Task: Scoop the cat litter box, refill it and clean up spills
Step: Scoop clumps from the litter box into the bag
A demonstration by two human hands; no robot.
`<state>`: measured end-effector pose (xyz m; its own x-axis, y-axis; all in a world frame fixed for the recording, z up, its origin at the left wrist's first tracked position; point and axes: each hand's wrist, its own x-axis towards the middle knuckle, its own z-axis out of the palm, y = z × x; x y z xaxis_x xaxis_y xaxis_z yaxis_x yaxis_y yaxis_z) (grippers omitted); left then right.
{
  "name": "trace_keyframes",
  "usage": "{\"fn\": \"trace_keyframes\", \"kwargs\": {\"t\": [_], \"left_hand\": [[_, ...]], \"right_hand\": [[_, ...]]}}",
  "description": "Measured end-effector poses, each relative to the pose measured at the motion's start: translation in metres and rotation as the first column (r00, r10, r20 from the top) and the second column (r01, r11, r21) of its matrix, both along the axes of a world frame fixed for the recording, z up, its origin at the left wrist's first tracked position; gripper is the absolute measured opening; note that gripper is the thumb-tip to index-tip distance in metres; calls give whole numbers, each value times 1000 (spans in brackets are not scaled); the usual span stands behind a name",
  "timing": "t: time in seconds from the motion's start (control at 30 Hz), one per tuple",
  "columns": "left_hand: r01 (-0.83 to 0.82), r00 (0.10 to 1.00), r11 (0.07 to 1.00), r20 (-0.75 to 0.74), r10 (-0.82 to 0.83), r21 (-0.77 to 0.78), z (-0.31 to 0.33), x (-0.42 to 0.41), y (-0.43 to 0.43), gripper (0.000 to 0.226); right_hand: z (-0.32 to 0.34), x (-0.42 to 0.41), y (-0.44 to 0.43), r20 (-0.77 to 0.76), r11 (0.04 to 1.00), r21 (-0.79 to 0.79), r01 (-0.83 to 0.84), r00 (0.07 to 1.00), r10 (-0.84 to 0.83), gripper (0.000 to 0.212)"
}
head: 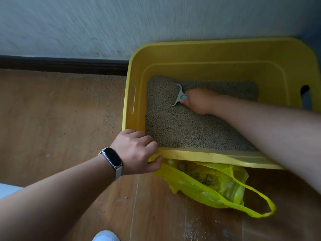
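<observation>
Litter box (217,156): yellow plastic, open top, standing on the wood floor (60,119) at its far edge, back wall against the grey wall (86,23). Slot handles are cut in both end walls. Contents: grey-beige granular litter (182,129), banked toward the near left side, thinner at the far right.

Right hand (198,101) is inside the box, fingers clenched round the handle of a pale grey scoop (178,95); the scoop's blade edge rests in the litter. Left hand (137,150) grips the box's near left corner rim, fingers over the top and thumb beneath. A black wristband (112,159) is on that wrist.

Yellow plastic bag (208,192) lies on the floor just beside the near wall, its mouth tucked under the rim. It holds greyish litter clumps (199,176). One handle loop trails to the right.

Scattered litter grains (194,223) lie on the floor boards nearer the person. Dark baseboard (60,64) runs left of the box.
</observation>
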<state>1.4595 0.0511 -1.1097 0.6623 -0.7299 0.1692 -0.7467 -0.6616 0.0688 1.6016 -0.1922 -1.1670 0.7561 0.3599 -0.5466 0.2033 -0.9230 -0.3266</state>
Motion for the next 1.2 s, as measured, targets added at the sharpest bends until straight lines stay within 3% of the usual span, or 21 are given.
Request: {"fn": "trace_keyframes", "kwargs": {"t": [0.17, 0.6, 1.2], "left_hand": [[-32, 999, 998, -15, 33, 47, 4, 0, -2, 36], [-96, 994, 982, -29, 102, 163, 12, 0, -12, 39], [-130, 991, 974, 10, 131, 186, 10, 2, -14, 49]], "right_hand": [[2, -11, -1, 115, 996, 67, 59, 991, -67, 30], [38, -44, -40, 140, 911, 377, 167, 962, -234, 31], [104, -87, -168, 227, 880, 330, 342, 876, -426, 33]]}}
